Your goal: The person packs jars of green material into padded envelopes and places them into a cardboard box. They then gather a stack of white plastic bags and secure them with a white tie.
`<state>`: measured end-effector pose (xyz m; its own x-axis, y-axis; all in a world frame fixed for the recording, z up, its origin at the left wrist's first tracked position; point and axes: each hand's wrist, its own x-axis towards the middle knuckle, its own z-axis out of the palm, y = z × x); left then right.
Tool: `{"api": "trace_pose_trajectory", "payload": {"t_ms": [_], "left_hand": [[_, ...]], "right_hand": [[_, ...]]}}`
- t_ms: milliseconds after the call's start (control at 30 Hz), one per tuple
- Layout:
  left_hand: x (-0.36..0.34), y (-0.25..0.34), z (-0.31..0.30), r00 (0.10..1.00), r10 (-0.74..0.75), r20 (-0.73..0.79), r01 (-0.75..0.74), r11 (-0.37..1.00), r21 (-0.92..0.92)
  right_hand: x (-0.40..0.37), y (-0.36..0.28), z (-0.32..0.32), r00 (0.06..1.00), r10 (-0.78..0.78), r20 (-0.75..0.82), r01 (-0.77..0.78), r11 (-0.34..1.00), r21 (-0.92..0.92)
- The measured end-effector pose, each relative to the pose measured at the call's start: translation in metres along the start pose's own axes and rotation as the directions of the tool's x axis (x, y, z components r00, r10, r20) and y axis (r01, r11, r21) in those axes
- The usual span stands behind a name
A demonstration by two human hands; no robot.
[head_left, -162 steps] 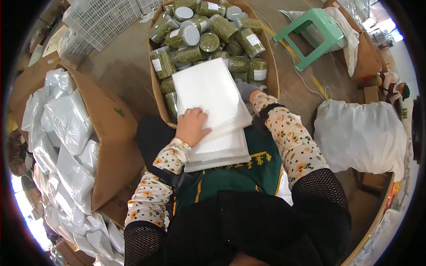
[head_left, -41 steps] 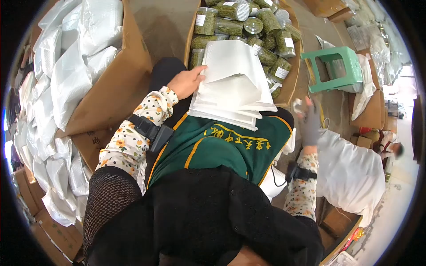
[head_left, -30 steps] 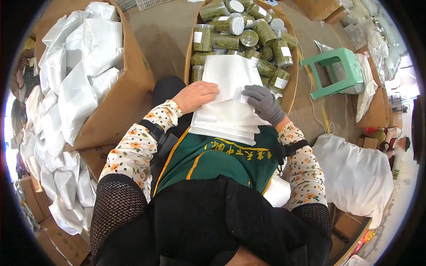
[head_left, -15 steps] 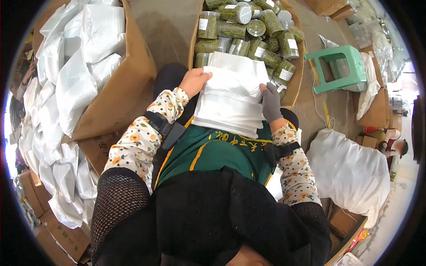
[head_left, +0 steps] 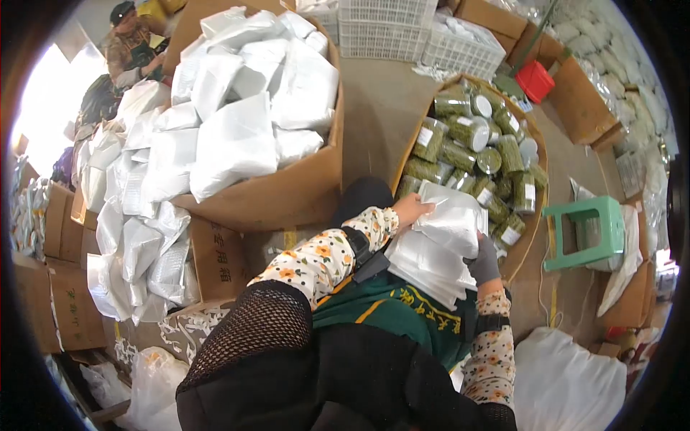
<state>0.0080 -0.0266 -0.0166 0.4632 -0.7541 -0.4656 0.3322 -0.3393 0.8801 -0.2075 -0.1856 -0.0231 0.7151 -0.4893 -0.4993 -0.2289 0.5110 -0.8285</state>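
My left hand, bare, pinches the left edge of a white plastic bag above my lap. The gloved fingers of my right hand are closed on its right edge. The bag looks shiny and slightly puffed; whatever may be inside is hidden. Beneath it, a loose stack of white bags lies across the green apron. Just beyond my hands stands a carton full of clear jars with green dried contents, white labels and pale lids.
To the left, a large carton overflows with filled white packets, with more packets heaped below. A green stool and a big white sack are at right. White crates stand behind. A person sits far left.
My view has swung left, so everything sits further right and lower. The bag in my hands looks more bunched and separated from the stack below; both hands still grip it.
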Motion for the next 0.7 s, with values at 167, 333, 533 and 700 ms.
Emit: {"api": "trace_pose_trajectory", "payload": {"t_ms": [167, 333, 533, 700], "left_hand": [[-0.030, 0.027, -0.021, 0.890, 0.074, 0.449, 0.138, 0.897, -0.421], [-0.075, 0.084, -0.032, 0.900, 0.415, 0.133, -0.317, 0.833, -0.454], [-0.125, 0.105, -0.020, 0.752, 0.659, 0.021, -0.635, 0.714, 0.295], [-0.148, 0.113, -0.060, 0.858, 0.503, -0.105, -0.510, 0.858, -0.066]], "right_hand": [[-0.033, -0.049, 0.076, 0.905, -0.422, -0.043, 0.424, 0.905, 0.040], [-0.036, -0.069, 0.082, 0.806, -0.591, 0.046, 0.521, 0.669, -0.530], [-0.077, -0.123, 0.201, 0.318, -0.758, 0.569, 0.611, -0.296, -0.734], [-0.065, -0.115, 0.203, 0.368, -0.751, 0.548, 0.884, 0.100, -0.456]]}}
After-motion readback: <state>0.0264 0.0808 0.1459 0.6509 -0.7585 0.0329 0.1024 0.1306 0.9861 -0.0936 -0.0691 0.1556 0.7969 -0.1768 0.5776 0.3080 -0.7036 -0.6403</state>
